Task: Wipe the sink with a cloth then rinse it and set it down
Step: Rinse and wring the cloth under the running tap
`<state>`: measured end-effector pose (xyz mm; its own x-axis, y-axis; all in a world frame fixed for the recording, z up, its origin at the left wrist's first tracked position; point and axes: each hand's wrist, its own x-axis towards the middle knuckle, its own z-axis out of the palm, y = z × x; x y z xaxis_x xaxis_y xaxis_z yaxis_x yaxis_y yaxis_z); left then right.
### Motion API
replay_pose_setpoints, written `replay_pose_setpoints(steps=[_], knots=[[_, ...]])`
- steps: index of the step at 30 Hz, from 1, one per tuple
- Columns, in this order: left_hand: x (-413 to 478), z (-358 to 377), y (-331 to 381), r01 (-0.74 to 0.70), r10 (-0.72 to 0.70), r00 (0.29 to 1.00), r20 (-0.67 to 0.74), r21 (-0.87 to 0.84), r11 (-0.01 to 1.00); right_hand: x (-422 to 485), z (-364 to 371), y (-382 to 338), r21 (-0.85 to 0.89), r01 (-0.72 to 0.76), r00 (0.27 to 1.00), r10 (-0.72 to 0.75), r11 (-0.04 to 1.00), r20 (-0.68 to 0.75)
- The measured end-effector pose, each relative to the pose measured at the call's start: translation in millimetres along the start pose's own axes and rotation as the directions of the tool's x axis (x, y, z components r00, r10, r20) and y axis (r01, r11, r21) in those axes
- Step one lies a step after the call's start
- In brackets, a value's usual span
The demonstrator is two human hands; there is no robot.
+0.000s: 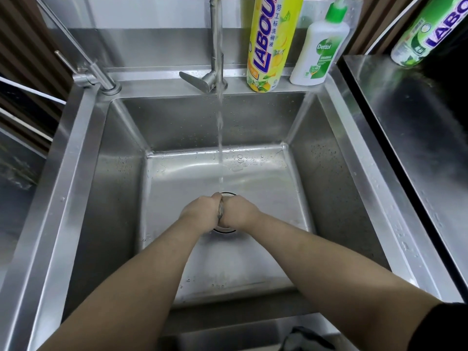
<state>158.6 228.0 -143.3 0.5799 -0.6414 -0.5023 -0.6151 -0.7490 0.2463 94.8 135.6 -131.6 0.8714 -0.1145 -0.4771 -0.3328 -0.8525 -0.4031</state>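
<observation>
Cloth point(221, 211) is sitting wadded between my left hand point(201, 211) and right hand point(239, 214), both clamping it under the water point(219, 138); hard squeezing is risking splashes beyond the sink point(63, 186).

Left hand point(200, 211), right hand point(240, 214), forearms point(141, 274) bare; black right sleeve point(440, 328).

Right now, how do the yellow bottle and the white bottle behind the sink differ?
The yellow bottle is taller, its top out of frame; the white bottle is shorter, green cap showing. The yellow bottle is a slim cylinder; the white bottle is broader, with shoulders. The yellow bottle stands nearer the tap than the white bottle. Both stand upright on the back ledge of the sink.
</observation>
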Motion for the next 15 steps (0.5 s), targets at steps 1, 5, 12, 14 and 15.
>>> replay_pose_setpoints(steps=[1, 5, 12, 14, 15], knots=[[3, 0, -2, 0.01, -0.009, 1.0, 0.029, -0.031, 0.999, 1, 1, 2, 0.004, -0.02, 1.0, 0.02, 1.0, -0.024], [9, 6, -1, 0.08, -0.056, 0.992, 0.111, -0.229, 0.97, 3, 1, 8, -0.078, -0.015, 0.999, 0.012, 0.997, -0.041], [2, 10, 3, 0.216, -0.106, 0.955, 0.275, -0.41, 0.886, 1, 1, 14, -0.226, 0.073, 0.997, -0.073, 0.971, 0.007], [0, 8, 3, 0.236, -0.114, 0.949, 0.294, -0.423, 0.875, -1, 2, 14, -0.222, 0.072, 0.997, -0.074, 0.972, -0.001], [-1, 6, 4, 0.213, -0.105, 0.96, 0.26, -0.432, 0.877, -1, 1, 13, -0.199, 0.053, 0.998, -0.057, 0.979, -0.012]])
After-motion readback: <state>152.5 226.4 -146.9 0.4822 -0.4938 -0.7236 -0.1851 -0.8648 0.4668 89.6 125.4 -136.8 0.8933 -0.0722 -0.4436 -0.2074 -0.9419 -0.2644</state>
